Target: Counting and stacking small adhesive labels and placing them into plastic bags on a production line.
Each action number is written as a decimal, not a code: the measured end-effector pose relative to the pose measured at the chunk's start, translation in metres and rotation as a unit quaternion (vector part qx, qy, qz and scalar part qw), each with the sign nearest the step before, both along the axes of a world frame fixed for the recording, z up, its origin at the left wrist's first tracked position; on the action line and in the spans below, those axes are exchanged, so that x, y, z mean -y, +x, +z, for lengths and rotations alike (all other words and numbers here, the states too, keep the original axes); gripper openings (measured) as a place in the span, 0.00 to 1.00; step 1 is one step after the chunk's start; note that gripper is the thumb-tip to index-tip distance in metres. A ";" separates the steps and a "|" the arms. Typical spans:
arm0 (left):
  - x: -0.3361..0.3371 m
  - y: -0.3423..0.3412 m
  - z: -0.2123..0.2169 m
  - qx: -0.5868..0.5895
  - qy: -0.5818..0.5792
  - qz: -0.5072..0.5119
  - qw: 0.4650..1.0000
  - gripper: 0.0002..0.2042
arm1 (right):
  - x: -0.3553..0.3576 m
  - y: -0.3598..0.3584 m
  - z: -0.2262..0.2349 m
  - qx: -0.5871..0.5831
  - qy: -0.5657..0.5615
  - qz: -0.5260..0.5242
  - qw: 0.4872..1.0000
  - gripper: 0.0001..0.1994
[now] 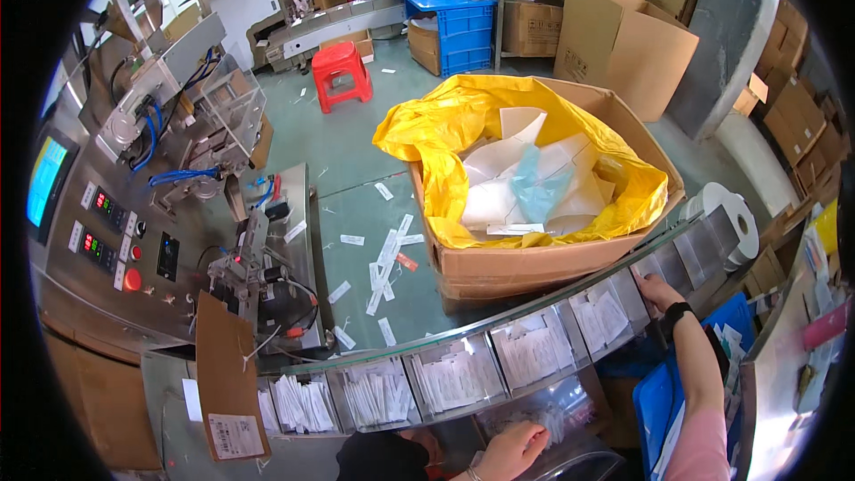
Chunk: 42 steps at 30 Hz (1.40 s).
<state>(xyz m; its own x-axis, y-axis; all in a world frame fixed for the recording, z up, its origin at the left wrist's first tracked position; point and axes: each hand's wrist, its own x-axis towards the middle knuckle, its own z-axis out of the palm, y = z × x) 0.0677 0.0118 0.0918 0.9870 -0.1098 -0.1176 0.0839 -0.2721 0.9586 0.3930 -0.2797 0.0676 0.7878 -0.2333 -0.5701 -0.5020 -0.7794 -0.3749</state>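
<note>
Machinery (142,187) of brushed steel filled the left side, with a lit screen (46,180), red readouts and blue hoses; a brown cardboard flap (227,383) leaned against its lower end. Beside it ran a curved conveyor (499,338) of clear pockets, each pocket holding a stack of white sachets (454,380). The left hand (515,447) lay low at the picture's bottom edge, fingers curled loosely on a clear plastic cover just below the pockets; whether it gripped anything could not be told. Behind the conveyor stood a large cardboard box (534,263) lined with a yellow bag (445,125) and heaped with white paper scraps. A red stool (340,71) stood on the green floor farther back. The right hand (657,289), a black band at its wrist, reached to the conveyor's right end, fingers bent onto a pocket's edge, holding nothing visible. A white roll (732,218) sat just beyond it.
</note>
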 end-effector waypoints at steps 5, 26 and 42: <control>-0.004 0.006 -0.005 0.017 0.019 -0.045 0.999 0.08 | 0.038 0.001 -0.018 0.051 0.167 -0.030 0.984 0.43; -0.017 -0.009 0.003 0.049 -0.022 0.012 0.998 0.09 | -0.067 -0.054 -0.024 0.065 -0.003 0.187 0.980 0.22; -0.025 -0.003 0.013 0.037 -0.049 0.005 0.998 0.12 | -0.097 -0.057 -0.002 -0.121 0.314 -0.083 0.938 0.37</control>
